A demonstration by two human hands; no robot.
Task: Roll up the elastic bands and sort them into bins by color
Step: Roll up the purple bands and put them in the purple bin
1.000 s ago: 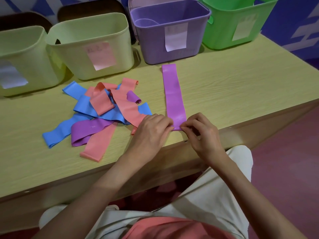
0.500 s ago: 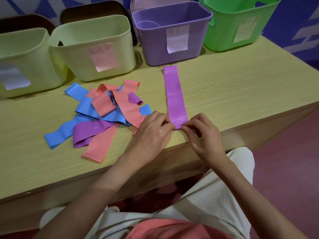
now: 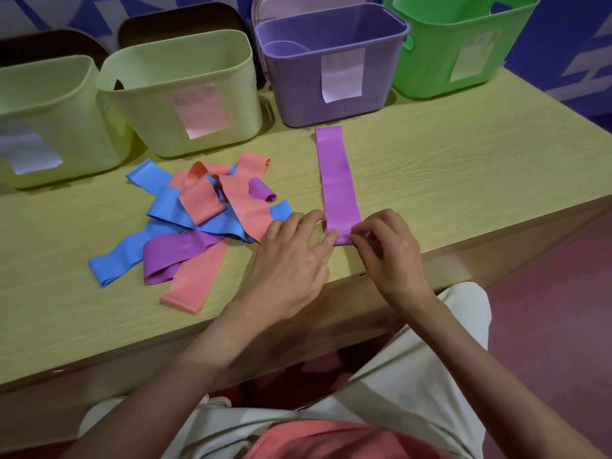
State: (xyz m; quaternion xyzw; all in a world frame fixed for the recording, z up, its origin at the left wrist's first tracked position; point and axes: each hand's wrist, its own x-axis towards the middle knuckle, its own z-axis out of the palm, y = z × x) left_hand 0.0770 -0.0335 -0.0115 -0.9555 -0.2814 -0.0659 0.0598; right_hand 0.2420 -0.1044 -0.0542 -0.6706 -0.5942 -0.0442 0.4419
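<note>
At the far left of the desk stand two pale yellow-green bins, each with a paper label on its front wall, set along the back edge where the person can drop rolled bands in. In front of them lies a loose heap of unrolled bands, blue, salmon and purple mixed and overlapping, evidently the stock not yet sorted.

The left hand rests just right of the heap, fingers fairly straight, their tips pressing the near left corner of the purple band. That band lies flat and straight, its far end nearly touching the purple bin, probably smoothed out so it rolls evenly. The right hand has its fingertips curled, pinching the band's near edge, which looks slightly turned up; the first fold of the roll seems to be starting.

The purple bin sits straight ahead, the likely destination. Farthest right is a bright green bin, also labelled.
</note>
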